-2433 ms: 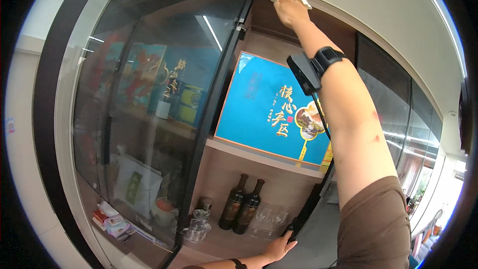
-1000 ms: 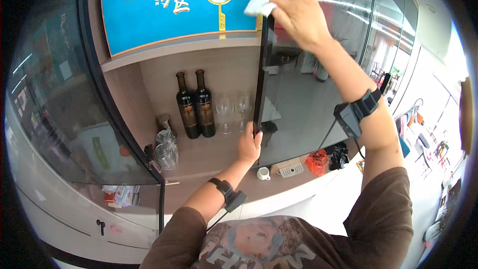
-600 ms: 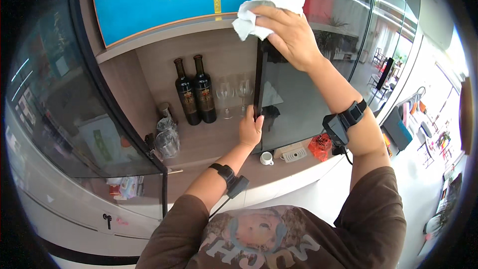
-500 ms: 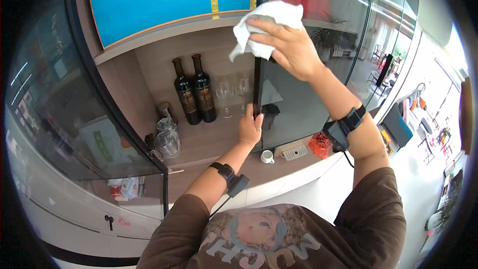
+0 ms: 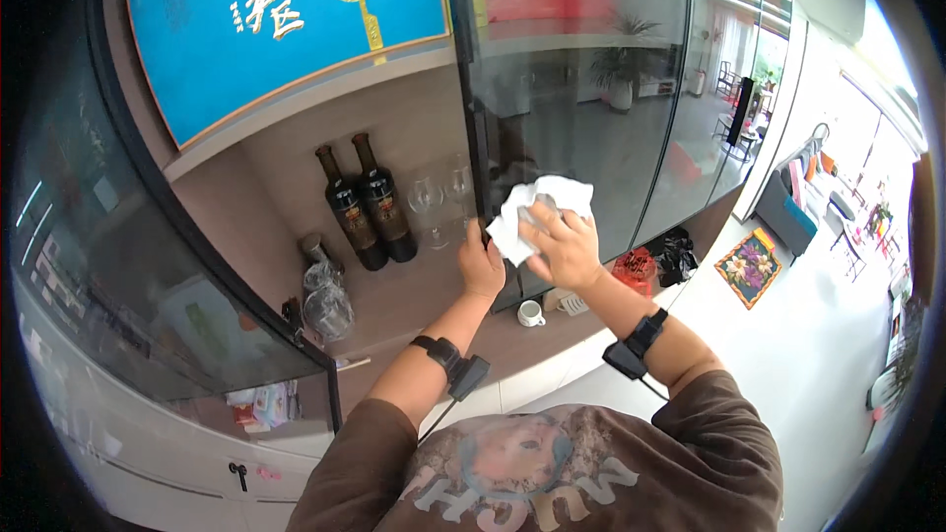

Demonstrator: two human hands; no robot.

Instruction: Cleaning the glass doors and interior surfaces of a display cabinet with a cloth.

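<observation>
My left hand (image 5: 481, 264) is wrapped round the dark frame edge of a glass cabinet door (image 5: 562, 128), near its lower corner. My right hand (image 5: 566, 248) presses a crumpled white cloth (image 5: 512, 225) on the lower part of the same pane, fingers bent over it. To the left of this door the cabinet stands open. On its inner shelf are two dark wine bottles (image 5: 361, 207), and beside them stemmed glasses (image 5: 429, 199) partly behind the door frame.
A second glass door (image 5: 197, 236) hangs open at the left. A large blue box (image 5: 217, 39) occupies the upper shelf. Wrapped glassware (image 5: 328, 310) sits low inside. Below the right door are a white mug (image 5: 531, 313) and a red plastic bag (image 5: 636, 269).
My right hand has brought the white cloth down the glass from near the door's top to its lower part. My left hand keeps its hold on the frame. The view has shifted somewhat.
</observation>
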